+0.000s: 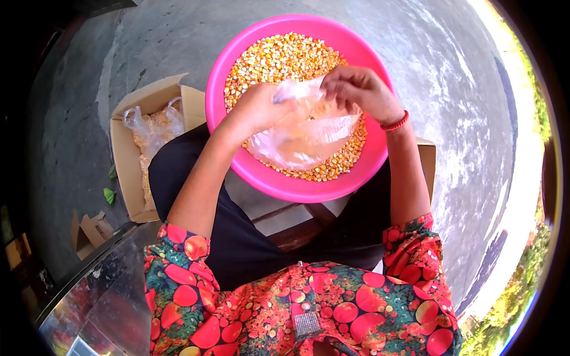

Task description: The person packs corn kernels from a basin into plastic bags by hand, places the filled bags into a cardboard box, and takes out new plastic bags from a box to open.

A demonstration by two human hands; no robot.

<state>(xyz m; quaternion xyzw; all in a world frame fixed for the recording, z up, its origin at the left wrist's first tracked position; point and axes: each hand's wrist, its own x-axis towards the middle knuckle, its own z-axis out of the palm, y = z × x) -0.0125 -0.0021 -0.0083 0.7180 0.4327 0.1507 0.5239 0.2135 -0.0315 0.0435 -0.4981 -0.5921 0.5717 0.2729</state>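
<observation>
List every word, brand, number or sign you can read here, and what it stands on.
None: no readable text anywhere.
The plastic bag, pink basin and large cardboard box show no legible lettering.
The patterned shirt shows colored shapes, no words I can make out.

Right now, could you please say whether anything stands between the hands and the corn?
Yes: the bag, at the left hand and right hand, covers the middle of the corn in this view; nothing visible blocks the far side.
</observation>
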